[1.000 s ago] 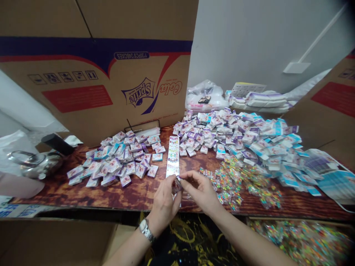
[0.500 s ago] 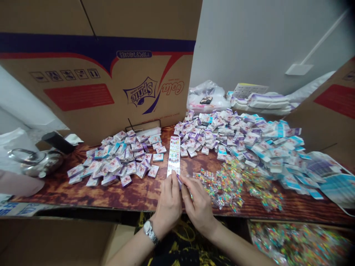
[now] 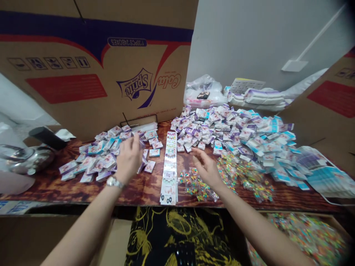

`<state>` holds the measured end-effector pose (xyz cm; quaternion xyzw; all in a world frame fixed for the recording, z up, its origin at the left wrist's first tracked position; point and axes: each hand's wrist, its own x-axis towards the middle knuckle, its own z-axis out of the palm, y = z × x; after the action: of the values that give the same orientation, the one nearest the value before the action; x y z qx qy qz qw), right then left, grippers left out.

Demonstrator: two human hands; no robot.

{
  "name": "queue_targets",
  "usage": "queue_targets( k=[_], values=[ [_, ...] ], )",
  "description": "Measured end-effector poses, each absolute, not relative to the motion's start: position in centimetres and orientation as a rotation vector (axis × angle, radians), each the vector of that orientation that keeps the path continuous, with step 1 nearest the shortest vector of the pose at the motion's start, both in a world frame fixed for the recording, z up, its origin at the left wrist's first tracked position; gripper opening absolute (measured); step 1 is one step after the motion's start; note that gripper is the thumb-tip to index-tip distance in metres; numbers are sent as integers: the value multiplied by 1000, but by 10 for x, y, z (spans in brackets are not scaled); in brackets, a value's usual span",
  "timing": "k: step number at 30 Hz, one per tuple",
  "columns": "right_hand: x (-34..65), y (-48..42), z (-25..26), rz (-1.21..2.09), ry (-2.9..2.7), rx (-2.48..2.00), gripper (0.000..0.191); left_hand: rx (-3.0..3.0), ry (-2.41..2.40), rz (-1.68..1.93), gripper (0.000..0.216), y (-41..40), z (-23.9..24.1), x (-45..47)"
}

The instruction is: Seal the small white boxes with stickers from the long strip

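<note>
My left hand [image 3: 129, 157], with a watch [image 3: 115, 182] on its wrist, is over the left pile of small printed boxes [image 3: 95, 163]. Its fingers are bent close together, and their tips point away from me, so whatever they hold is hidden. My right hand [image 3: 206, 168] hovers above the table with thumb and fingers apart and nothing between them. Just beyond it spreads the larger pile of small boxes [image 3: 216, 125], white with purple or blue ends. Small clear packets of coloured candy [image 3: 233, 173] lie beneath and beside it. Between my hands lies a long strip of printed stickers [image 3: 169, 173].
A large cardboard carton [image 3: 91, 111] stands at the back left, another carton [image 3: 330, 111] at the right. A metal kettle [image 3: 26, 159] is at far left. Flat blue and purple card pieces [image 3: 327, 181] lie at right. Below the table edge sits a box of candy packets [image 3: 307, 236].
My hands were together over the near end of the sticker strip with a small purple-edged box. They have parted: left hand to the left pile, right hand towards the right one. The strip is now uncovered.
</note>
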<state>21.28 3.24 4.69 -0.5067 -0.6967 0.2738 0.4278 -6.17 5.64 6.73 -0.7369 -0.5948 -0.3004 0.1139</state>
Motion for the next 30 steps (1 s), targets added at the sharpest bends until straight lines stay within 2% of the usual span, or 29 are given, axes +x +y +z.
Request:
queue_targets(
  k=[3, 5, 8, 13, 16, 23, 25, 27, 30],
  values=[
    [215, 50, 34, 576, -1960, -1294, 29, -2079, -1719, -938, 71, 73, 87, -72],
    [208, 62, 23, 516, -2141, -1261, 32, -2237, -1641, -942, 65, 61, 79, -58],
    [194, 85, 5, 433, -2320, -1234, 48, -2640, -1520, -797, 42, 26, 39, -24],
    [176, 122, -16, 374, -2611, -1196, 69, -2750, -1531, -572, 40, -15, -17, 9],
    [171, 126, -21, 372, -2665, -1163, 66, -2793, -1514, -476, 41, -19, -24, 10],
    [164, 115, -23, 308, -2649, -1179, 42, -2811, -1538, -430, 42, -18, -27, 10],
    [162, 114, -21, 278, -2627, -1182, 31, -2861, -1592, -515, 41, -19, -22, 11],
    [162, 111, -13, 248, -2600, -1185, 26, -2932, -1726, -749, 39, -21, -10, 12],
    [167, 98, 13, 192, -2498, -1132, 27, -2937, -2266, -1407, 39, -24, 16, 11]
  ],
)
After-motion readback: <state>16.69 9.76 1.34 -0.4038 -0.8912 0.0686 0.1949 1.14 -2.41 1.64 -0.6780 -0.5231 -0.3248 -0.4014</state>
